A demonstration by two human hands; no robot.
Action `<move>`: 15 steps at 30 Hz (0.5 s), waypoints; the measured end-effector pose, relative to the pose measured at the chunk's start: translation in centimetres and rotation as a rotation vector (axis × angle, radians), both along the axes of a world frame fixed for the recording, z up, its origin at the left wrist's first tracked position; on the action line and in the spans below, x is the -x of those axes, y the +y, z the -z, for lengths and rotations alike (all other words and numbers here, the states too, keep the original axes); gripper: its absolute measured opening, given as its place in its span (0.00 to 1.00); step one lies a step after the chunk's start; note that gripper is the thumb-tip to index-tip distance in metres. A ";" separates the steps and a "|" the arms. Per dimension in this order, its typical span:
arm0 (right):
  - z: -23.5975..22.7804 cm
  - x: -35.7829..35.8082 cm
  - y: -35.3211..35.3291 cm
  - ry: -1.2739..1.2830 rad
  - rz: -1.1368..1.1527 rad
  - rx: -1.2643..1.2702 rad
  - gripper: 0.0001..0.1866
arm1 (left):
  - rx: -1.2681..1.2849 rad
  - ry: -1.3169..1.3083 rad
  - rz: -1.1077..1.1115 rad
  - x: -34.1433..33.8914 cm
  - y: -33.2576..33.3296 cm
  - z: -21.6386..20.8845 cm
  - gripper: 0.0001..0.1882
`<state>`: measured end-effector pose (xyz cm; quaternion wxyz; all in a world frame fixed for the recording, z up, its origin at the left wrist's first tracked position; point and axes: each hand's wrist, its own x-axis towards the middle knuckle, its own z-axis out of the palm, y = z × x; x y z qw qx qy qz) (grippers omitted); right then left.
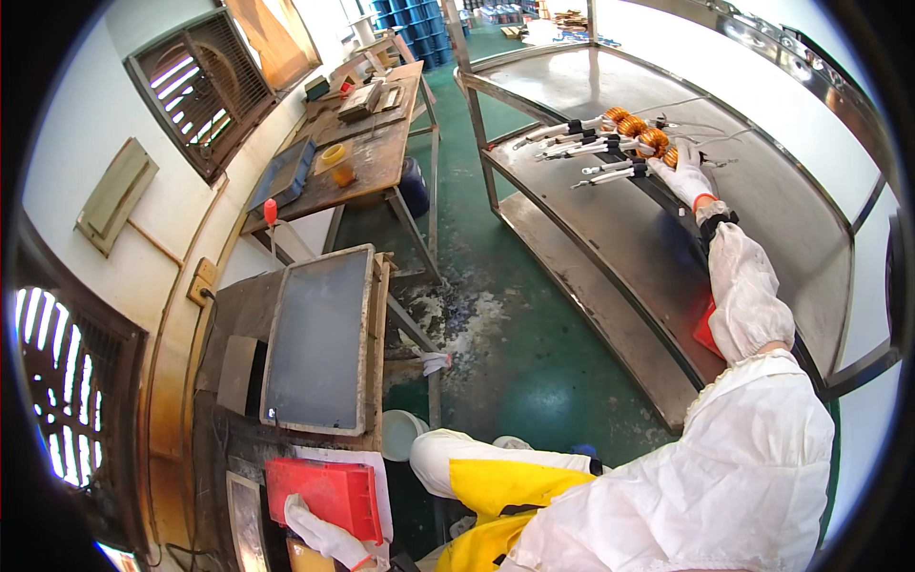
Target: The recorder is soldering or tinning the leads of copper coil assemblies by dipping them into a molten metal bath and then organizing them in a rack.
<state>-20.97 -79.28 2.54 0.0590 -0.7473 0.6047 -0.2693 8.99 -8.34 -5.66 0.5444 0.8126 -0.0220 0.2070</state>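
My right hand (682,178), in a white glove, reaches out to the metal rack and closes around the nearest of several copper-wire coils (652,143). These ring-shaped coils sit in a row on the rack's upper shelf. White-and-black leads with metal lugs (581,148) stick out from them to the left, and thin pale wires trail to the right. Down at the lower left, my gloved left hand (324,530) grips the near edge of a red plastic box (329,496) on the bench. Its fingertips lie against the box; the thumb is partly hidden.
A grey-topped tray (317,343) lies on the left bench. Beyond it stands a wooden table (381,157) with a blue crate (283,174) and a yellow container (337,165). A white bucket (403,434) stands near my knee. The rack's lower shelf (581,296) borders the green floor (505,381).
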 end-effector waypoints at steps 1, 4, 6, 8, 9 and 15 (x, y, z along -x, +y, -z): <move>0.2 -0.5 -0.6 -0.016 0.018 -0.010 0.51 | -0.001 0.000 -0.012 0.0 0.1 0.1 0.21; 0.8 -1.2 -2.2 0.035 0.011 -0.034 0.53 | 0.059 0.000 -0.004 0.0 0.0 0.2 0.22; 1.5 -1.0 -3.2 0.048 0.029 -0.029 0.54 | 0.009 -0.031 -0.006 0.1 0.0 -0.2 0.20; 2.5 -0.3 -3.8 0.130 -0.026 0.003 0.51 | 0.055 -0.049 0.032 0.1 -0.2 -0.2 0.18; 2.9 -0.1 -4.1 0.283 -0.031 0.058 0.48 | -0.032 -0.071 0.023 -0.1 -0.1 -0.2 0.16; 1.8 -1.8 1.6 -0.009 -0.253 0.483 0.32 | -0.774 -0.513 -0.084 -0.4 1.8 0.9 0.15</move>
